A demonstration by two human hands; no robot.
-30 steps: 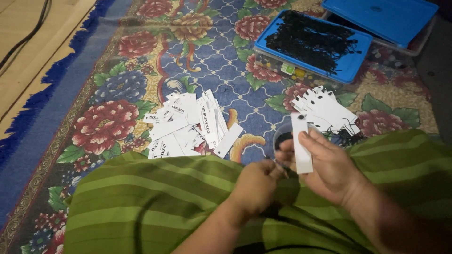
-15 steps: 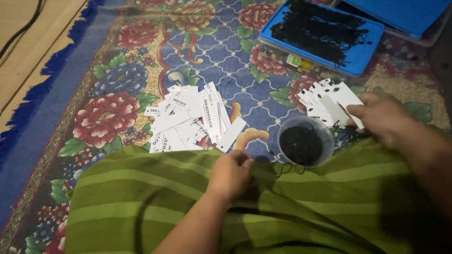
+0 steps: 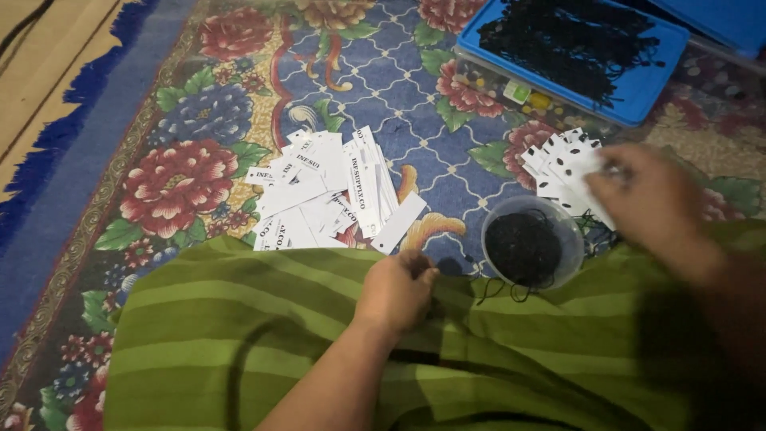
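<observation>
Roughly midway, we judge, from how the piles lie:
Done pile: white tags (image 3: pixel 327 195) heaped on the flowered rug (image 3: pixel 183 120), by our left knee.
Left pile: unstrung tags (image 3: pixel 562 164) fanned under our right hand (image 3: pixel 650 203).
Right hand: blurred, fingers on a tag; grip unclear.
Left hand (image 3: pixel 396 291): loosely curled on the green cloth (image 3: pixel 239 319), holding nothing we can see.
String supply: round tub (image 3: pixel 531 251) of black loops between our knees; more on the blue lid (image 3: pixel 574 48).

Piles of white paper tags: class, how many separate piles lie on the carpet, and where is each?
2. One pile of white tags lies left of centre; a smaller fanned pile sits under the right hand, beside the bowl.
</observation>
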